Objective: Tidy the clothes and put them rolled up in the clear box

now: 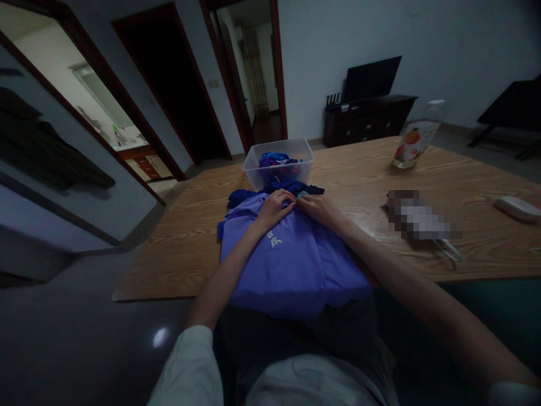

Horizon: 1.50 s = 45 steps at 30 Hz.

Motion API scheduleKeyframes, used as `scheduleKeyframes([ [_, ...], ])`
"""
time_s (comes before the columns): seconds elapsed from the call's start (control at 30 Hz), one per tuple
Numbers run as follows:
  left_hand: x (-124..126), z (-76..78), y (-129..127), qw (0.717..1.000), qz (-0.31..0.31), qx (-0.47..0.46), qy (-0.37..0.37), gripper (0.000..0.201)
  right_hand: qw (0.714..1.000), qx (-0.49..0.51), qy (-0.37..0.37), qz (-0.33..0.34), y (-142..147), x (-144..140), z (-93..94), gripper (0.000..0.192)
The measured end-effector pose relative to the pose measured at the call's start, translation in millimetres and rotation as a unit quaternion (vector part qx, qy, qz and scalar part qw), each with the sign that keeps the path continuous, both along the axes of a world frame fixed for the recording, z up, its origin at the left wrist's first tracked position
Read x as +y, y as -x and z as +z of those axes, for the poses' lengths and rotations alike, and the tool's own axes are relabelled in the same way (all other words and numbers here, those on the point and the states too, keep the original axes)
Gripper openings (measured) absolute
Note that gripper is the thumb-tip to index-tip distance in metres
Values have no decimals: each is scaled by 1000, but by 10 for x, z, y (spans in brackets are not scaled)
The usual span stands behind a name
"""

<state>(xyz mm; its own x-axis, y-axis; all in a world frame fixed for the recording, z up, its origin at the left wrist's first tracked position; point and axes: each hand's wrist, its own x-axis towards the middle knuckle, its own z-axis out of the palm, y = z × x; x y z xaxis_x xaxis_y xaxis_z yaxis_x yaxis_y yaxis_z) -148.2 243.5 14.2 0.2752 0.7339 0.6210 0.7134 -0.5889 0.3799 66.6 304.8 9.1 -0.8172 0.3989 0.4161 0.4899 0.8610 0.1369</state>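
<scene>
A purple garment (pixel 281 276) with a small white emblem lies spread over the near table edge, its lower part hanging toward my lap. My left hand (pixel 274 210) is closed on its upper edge, fingertips pressed together. Close beside it, my right hand (pixel 319 207) pinches the same edge, and the fingers of both hands nearly touch. A small teal patterned bit (pixel 301 195) shows at the right fingertips; I cannot make out what it is. Dark blue cloth (pixel 242 197) lies bunched beneath and behind the purple garment.
Behind the cloth stands a clear plastic bin (pixel 305 163) holding blue and purple fabric (pixel 274 160). On the wooden table (pixel 177 237), to the right, are a bottle (pixel 416 141) with a fruit label, a blurred-out item (pixel 418 220) with a strap, and a white oblong object (pixel 516 208).
</scene>
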Motion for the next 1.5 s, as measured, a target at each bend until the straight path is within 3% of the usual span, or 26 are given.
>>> scheduleKeyframes([
  [1.03,44,-71,6,995,-9,-88,53,3,1000,5,1,11,37,81,-139,37],
  [1.5,50,-81,6,995,-25,-86,43,5,999,24,-31,22,69,156,-252,27],
])
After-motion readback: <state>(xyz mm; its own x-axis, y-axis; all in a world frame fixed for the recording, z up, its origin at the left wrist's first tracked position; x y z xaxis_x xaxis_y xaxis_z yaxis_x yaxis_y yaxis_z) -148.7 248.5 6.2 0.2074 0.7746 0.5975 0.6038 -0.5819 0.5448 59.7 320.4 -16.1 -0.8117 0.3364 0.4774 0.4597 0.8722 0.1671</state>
